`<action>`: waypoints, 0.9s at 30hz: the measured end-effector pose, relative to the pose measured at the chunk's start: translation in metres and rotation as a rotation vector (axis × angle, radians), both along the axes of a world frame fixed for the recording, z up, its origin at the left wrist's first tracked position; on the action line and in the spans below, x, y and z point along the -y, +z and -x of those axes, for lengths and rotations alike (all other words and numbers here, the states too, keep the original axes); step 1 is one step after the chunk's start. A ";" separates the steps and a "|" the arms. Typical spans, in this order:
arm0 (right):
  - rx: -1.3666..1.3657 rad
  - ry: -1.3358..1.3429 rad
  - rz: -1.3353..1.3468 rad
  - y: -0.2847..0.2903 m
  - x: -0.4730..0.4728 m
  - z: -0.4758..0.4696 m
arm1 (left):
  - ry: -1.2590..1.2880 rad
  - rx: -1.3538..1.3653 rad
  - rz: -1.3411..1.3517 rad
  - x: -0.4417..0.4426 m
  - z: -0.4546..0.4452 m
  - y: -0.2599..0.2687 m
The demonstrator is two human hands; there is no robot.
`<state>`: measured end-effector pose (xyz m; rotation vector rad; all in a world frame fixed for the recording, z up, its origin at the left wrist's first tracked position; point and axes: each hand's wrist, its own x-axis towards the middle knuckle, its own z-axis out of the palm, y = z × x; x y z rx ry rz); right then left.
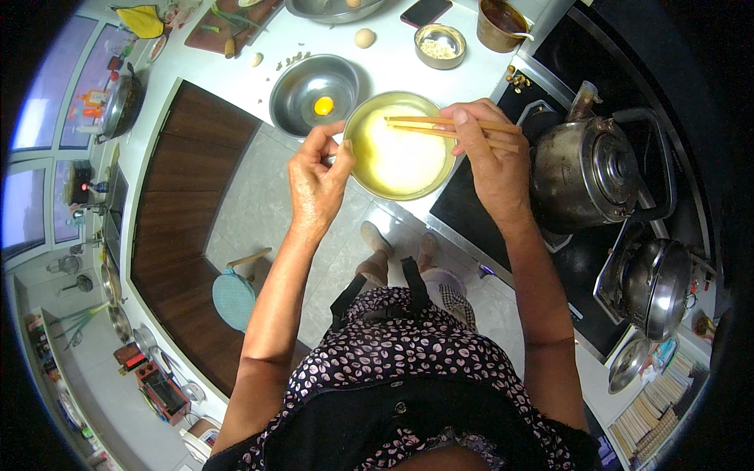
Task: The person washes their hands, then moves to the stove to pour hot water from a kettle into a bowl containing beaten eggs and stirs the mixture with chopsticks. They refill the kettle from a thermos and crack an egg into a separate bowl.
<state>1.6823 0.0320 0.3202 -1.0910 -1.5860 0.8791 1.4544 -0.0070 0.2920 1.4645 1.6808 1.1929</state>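
Observation:
My left hand [321,176] grips the rim and side of a round metal bowl [359,171], which is tilted towards me. Inside it is a pale yellow, frothy-looking liquid [406,156]. With my right hand [489,147] I hold a pair of wooden chopsticks [430,126], their tips over the bowl at its upper part. Just behind, to the left, a steel mixing bowl [288,100] stands on the counter with an egg yolk [323,106] in it. A brown egg [364,38] lies behind the bowls.
A small bowl with pale crumbly food [439,56], a phone [425,12] and a brown pot [489,35] sit at the back. A steel kettle [565,176] and a lidded pan [657,288] stand on the stove, right. A cutting board [206,38] lies back left, a round stool [232,299] below left.

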 end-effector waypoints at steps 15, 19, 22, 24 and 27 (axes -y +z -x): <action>0.112 0.209 0.117 0.018 0.005 -0.051 | 0.001 -0.028 -0.012 0.002 0.004 0.005; 0.013 0.202 0.215 0.013 0.013 -0.044 | 0.003 -0.040 -0.017 0.002 0.002 0.009; -0.054 0.170 0.247 0.004 0.015 -0.035 | 0.004 -0.030 -0.011 0.001 0.000 0.010; -0.045 0.151 0.251 0.001 0.016 -0.030 | 0.006 -0.016 -0.007 0.001 -0.001 0.010; -0.046 0.110 0.253 0.000 0.019 -0.019 | 0.009 -0.007 -0.011 0.001 -0.003 0.009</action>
